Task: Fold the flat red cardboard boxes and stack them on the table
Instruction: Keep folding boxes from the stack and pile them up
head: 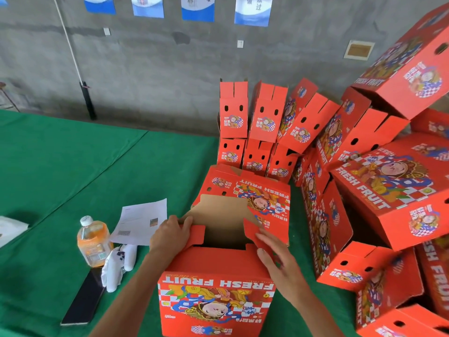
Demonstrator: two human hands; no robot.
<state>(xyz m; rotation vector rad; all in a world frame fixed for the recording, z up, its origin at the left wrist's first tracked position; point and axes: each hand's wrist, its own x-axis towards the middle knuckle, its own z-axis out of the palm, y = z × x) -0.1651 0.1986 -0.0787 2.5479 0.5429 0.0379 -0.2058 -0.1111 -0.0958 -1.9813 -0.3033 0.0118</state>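
Head view: "FRESH FRUIT" is printed on the red box (216, 285); its flaps are pinched by the left hand (170, 235) and pressed by the spread right hand (277, 261).

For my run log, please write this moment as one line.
step: folding flaps | left hand: grips left flap | right hand: presses right flap | item: open red printed cardboard box | surface: green cloth table

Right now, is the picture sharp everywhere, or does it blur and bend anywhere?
Head view: the box being folded and both hands look sharp; the pile of red boxes at the right edge smears; the wide lens bows the green table edge; lighting is soft, without glare.
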